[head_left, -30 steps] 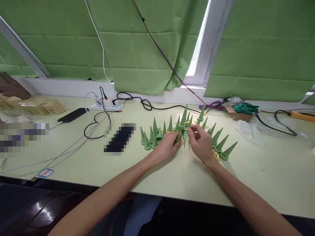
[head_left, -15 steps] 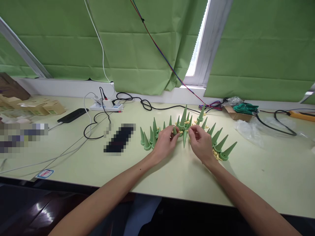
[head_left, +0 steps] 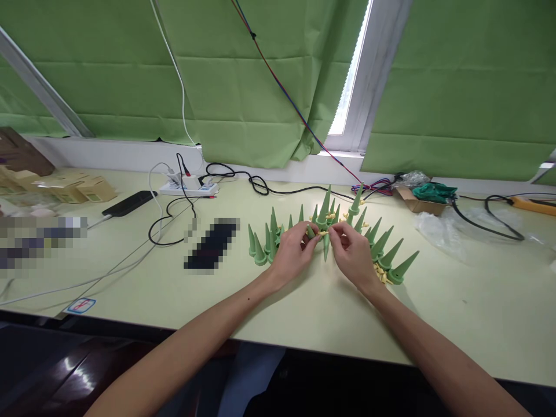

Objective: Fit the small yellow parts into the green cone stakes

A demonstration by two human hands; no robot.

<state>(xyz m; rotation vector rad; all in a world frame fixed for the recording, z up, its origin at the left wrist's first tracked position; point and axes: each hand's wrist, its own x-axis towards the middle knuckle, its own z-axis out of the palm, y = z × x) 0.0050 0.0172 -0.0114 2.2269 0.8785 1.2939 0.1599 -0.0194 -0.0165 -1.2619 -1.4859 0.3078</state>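
My left hand [head_left: 294, 249] is closed around a small green cone [head_left: 310, 231]. A small yellow piece [head_left: 322, 233] pokes out between my two hands. My right hand [head_left: 350, 248] pinches at the right end of that yellow piece; its fingertips hide what they grip. Just below the fingers, another green cone [head_left: 326, 248] points toward me. Upright green cones stand about both hands, a left group [head_left: 259, 253] and a right group [head_left: 391, 255]. Several yellow pieces [head_left: 382, 274] lie among the cones beside my right wrist.
A dark, pixelated flat object [head_left: 212, 244] lies left of the cones. Behind it are a power strip [head_left: 189, 188] and black cables [head_left: 278, 191]. An open cardboard box [head_left: 419, 201] and clear plastic bags [head_left: 443, 231] sit at the back right. Small boxes [head_left: 93, 189] stand far left.
My right hand has shifted slightly left, bringing its fingertips closer to my left hand and the yellow piece. The left hand keeps its hold on the green cone.
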